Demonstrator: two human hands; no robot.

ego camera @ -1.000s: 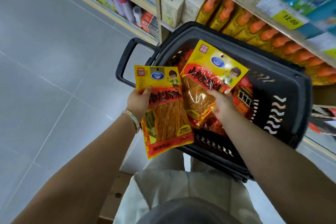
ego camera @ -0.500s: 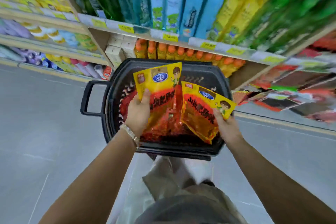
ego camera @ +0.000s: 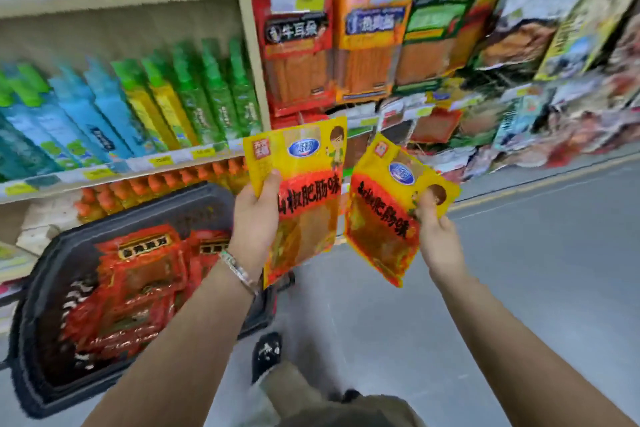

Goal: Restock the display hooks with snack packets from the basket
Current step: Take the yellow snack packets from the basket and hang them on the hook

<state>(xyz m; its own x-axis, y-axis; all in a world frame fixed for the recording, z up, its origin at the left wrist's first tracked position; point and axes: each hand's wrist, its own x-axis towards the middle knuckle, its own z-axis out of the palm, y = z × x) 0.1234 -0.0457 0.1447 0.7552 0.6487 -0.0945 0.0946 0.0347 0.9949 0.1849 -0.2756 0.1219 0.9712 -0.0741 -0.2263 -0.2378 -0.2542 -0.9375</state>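
Gripping a yellow snack packet (ego camera: pixel 306 184) in the left hand (ego camera: pixel 254 218), thumb pressed across the front right by the red band, fingers tucked behind. Holding it pretty much upright, out past the right end of the basket (ego camera: pixel 31 367) and over the grey floor (ego camera: pixel 536 270). Wearing a bracelet (ego camera: pixel 239 270) on that wrist, btw.

Pinching a second yellow packet (ego camera: pixel 381 218) with the right hand (ego camera: pixel 438 243), thumb planted by the little cartoon face near its upper right corner. Tilted, top leaning to the right, bottom corner pointing down at the floor. Sitting just beside the first packet with a slim gap in between, so apart as far as can be seen.

Down at lower left, a black basket loaded with red packets (ego camera: pixel 138 274), all a bit blurry, labels not readable.

Straight ahead and above both hands: a red hanging packet (ego camera: pixel 298 45) and an orange hanging packet (ego camera: pixel 370 45) side by side on the display, plus loads more off to the right, too smeared to make out. Can't really see the hooks themselves.

Left of that, a shelf (ego camera: pixel 121 168) lined with yellow price tags, carrying green and blue bottles (ego camera: pixel 194 97). One row down, orange-capped bottles (ego camera: pixel 166 184) just behind the basket.

Also a dark shoe (ego camera: pixel 266 354) at the bottom, near the basket's right end.
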